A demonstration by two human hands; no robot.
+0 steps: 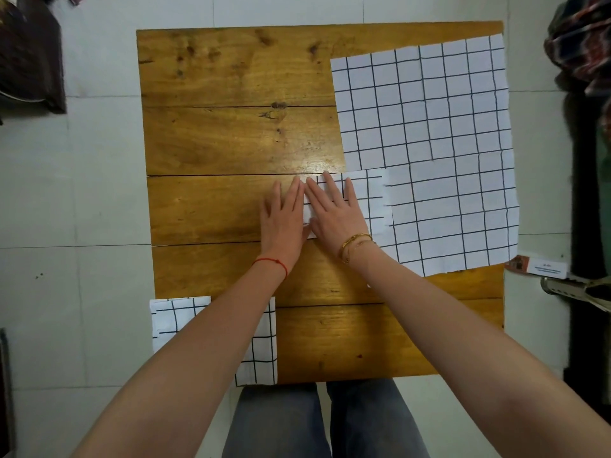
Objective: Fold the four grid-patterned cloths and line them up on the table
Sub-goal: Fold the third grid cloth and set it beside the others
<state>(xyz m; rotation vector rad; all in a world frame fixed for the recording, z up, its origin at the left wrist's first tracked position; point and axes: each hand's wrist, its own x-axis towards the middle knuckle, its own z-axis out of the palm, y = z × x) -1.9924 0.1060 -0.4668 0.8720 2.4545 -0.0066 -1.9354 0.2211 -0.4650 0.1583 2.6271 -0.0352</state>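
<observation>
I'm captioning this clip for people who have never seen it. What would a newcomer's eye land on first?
First, the two hands side by side at the table's middle: the left hand flat on the wooden table, the right hand pressing a small folded cloth. Next, the large unfolded cloths spread over the far right, hanging past the edge. Last, a finished folded cloth at the near left corner, partly under the left forearm.

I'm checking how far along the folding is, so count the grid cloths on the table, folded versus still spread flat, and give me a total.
Folded grid cloths: 2, one under both hands, one at the near left corner
Spread flat grid cloths: at least 1, the sheets at the far right; they overlap, so how many lie there is unclear
Total: at least 3
</observation>
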